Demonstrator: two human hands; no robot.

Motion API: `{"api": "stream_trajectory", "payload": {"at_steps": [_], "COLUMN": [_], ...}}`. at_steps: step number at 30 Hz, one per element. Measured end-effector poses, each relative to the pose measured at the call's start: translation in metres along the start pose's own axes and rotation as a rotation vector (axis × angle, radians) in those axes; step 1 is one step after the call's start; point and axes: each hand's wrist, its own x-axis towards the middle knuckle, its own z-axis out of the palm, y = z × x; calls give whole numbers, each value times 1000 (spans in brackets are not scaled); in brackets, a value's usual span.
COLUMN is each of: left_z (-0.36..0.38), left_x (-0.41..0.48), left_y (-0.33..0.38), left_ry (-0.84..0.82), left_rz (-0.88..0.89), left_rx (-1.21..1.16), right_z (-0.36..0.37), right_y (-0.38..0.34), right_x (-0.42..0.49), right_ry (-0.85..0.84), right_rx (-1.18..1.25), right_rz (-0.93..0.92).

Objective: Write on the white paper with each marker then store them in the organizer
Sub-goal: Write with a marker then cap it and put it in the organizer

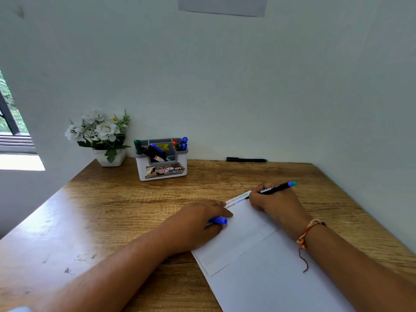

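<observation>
White paper (pixel 258 255) lies on the wooden desk (pixel 112 210), with lines of coloured writing along its far edge. My right hand (pixel 273 204) grips a black marker with a blue end (pixel 276 188), its tip touching the paper at the end of the writing. My left hand (pixel 200 221) rests on the paper's left edge and holds a blue cap (pixel 218 220) under its fingers. The white and grey organizer (pixel 163 170) stands at the back, holding several markers with blue, red and green caps. Another black marker with a green end (pixel 246 159) lies by the wall.
A white pot of white artificial flowers (pixel 101 136) stands left of the organizer in the desk's back corner. The wall runs directly behind the desk. A window is at the far left.
</observation>
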Motion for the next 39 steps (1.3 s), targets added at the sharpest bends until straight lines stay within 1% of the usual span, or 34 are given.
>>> {"api": "stream_trajectory", "payload": {"at_steps": [6, 11, 13, 16, 20, 22, 26, 29, 31, 35, 39], "left_z": [0, 1, 1, 0, -1, 0, -1, -4, -7, -8, -6], "left_x": [0, 0, 0, 0, 0, 0, -2, -4, -4, -5, -7], "left_y": [0, -1, -1, 0, 0, 0, 1, 4, 6, 4, 3], "left_ry": [4, 3, 3, -1, 5, 8, 46, 113, 167, 260, 263], "left_rz": [4, 4, 6, 6, 13, 13, 7, -30, -87, -165, -161], "left_rx": [-2, -1, 1, 5, 6, 6, -39, -127, -155, -172, -201], "right_z": [-2, -4, -3, -4, -4, -5, -11, -18, -24, -30, -28], "right_y": [-3, -5, -4, -3, -3, -3, -8, -13, -17, -21, -25], "right_x": [-4, -8, -7, -5, -5, -5, -8, -9, -10, -15, -26], "right_ry": [-11, -65, -56, -21, -32, -43, -80, -88, -94, -140, -251], "right_rx": [27, 19, 19, 34, 50, 129, 574, 809, 911, 895, 769], "right_rz": [-5, -26, -36, 2, 15, 24, 82, 108, 106, 33, -125]}}
